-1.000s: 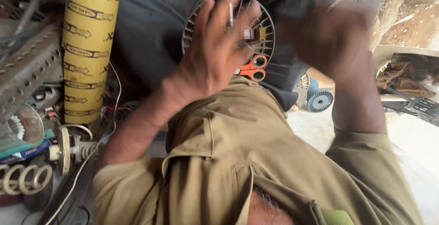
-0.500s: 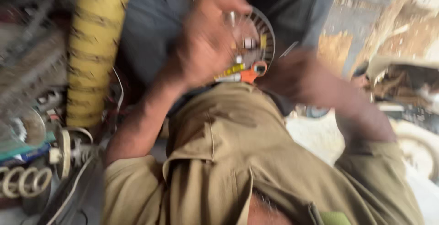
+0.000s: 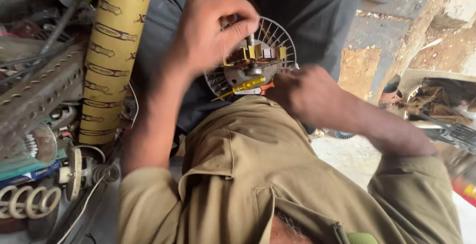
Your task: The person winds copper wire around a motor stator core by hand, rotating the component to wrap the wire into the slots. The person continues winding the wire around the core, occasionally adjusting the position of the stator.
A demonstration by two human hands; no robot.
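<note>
- Left hand (image 3: 213, 31): raised above the lap, wrist bent, fingertips pinched on the top of the motor core (image 3: 254, 58).
- Right hand (image 3: 305, 93): curled shut low beside the fan guard (image 3: 277, 38), near a yellow-handled screwdriver (image 3: 245, 86); whether it grips the tool cannot be told.
- Motor core: sits at the centre of the round wire guard, over the knees, shaft upright.
- Screwdriver: long axis slants, tip toward lower left.
- Yellow cardboard tube (image 3: 111, 55): leans at left.

Cluttered workshop floor (image 3: 347, 155), rough earthen wall (image 3: 446, 31), daylight.
</note>
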